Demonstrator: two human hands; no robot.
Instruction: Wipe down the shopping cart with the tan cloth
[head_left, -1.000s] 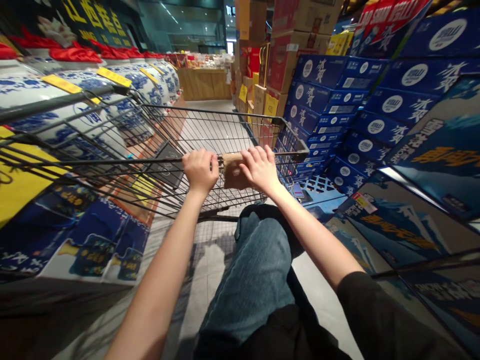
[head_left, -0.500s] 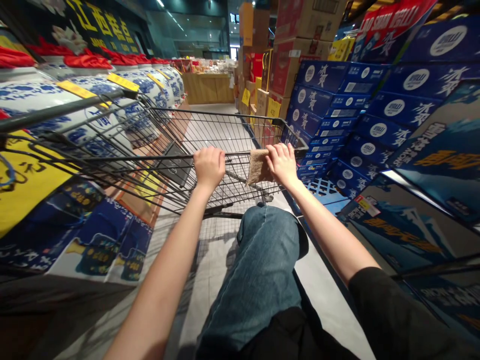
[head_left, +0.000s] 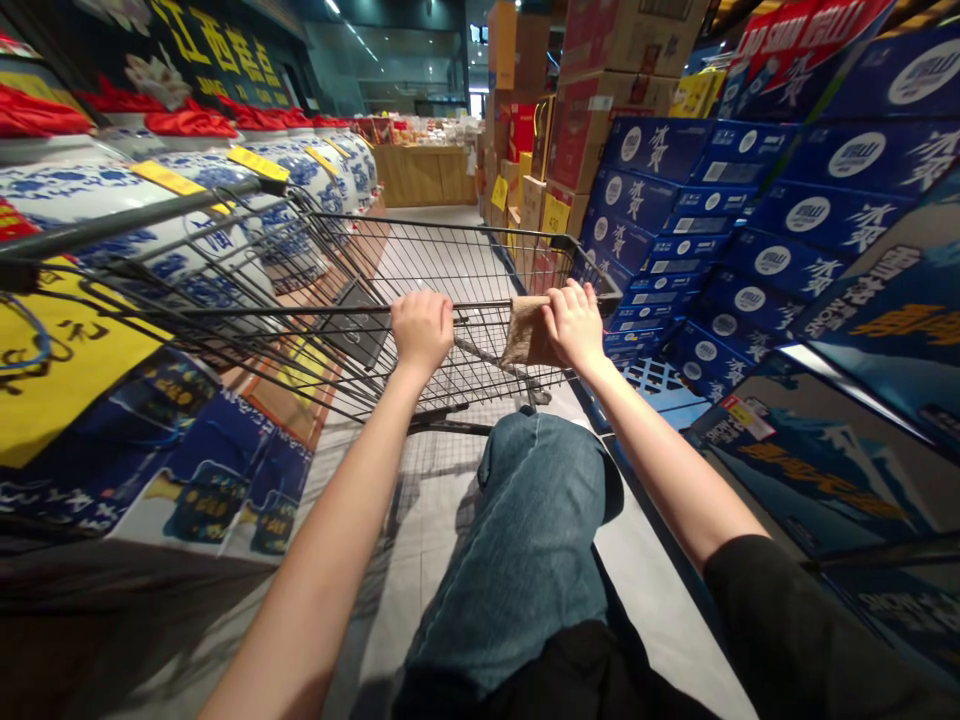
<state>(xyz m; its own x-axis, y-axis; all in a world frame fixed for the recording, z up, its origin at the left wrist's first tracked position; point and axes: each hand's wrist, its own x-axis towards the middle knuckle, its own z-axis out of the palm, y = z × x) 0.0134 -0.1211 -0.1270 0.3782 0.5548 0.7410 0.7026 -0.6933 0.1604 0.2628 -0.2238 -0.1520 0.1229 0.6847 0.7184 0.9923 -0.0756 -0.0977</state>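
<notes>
My left hand (head_left: 422, 332) is closed over the black handle bar (head_left: 480, 307) of a shopping cart (head_left: 150, 213), its fingers curled down out of sight. To the right, a small brown rough-textured cloth (head_left: 529, 335) hangs on the same bar. My right hand (head_left: 576, 327) grips the bar at the cloth's right end, with part of the cloth under the fingers. The cart's wire basket stretches ahead and to the left, and floor shows through its mesh. Below the bar, a knee in blue jeans (head_left: 547, 500) is in view.
Big blue-and-white porcelain jars (head_left: 202, 235) with red covers line the left, above blue gift boxes (head_left: 202, 490). Blue beer cartons (head_left: 660, 190) are stacked on the right, partly on a blue pallet (head_left: 660, 385). A tiled aisle (head_left: 442, 215) leads to a wooden counter (head_left: 424, 175).
The surroundings have shifted slightly rightward in view. My right hand and the cloth sit a little further right, and the cloth hangs somewhat differently. Both hands keep their hold.
</notes>
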